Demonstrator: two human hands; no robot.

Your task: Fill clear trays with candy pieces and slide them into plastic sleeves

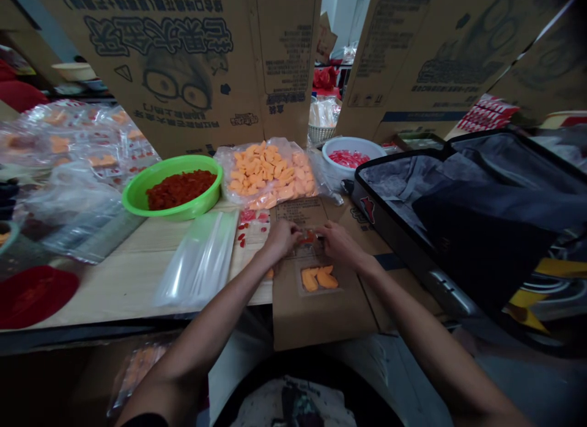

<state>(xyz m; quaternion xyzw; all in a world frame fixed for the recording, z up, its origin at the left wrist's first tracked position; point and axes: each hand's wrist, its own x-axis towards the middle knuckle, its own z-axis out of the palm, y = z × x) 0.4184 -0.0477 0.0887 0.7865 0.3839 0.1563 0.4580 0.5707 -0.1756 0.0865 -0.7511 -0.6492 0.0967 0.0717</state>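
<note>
My left hand (280,238) and my right hand (339,242) are closed in pinches on opposite sides of a small clear plastic packet (308,237). Something dark red shows inside it, too small to make out. Just below, on a flat cardboard sheet (293,317), lies a clear shallow plastic tray (320,291) holding several orange pieces (326,279). An open plastic bag heaped with similar orange pieces (270,173) stands behind my hands. Left of my left hand are small red bits and pink-red packets (251,216).
A green basin (202,208) of dark red pieces and a stack of clear bags (197,262) lie left. A pale bowl (378,148) of pink-red packets stands behind. An open suitcase (408,243) borders the right; upright printed cardboard (183,66) walls the back.
</note>
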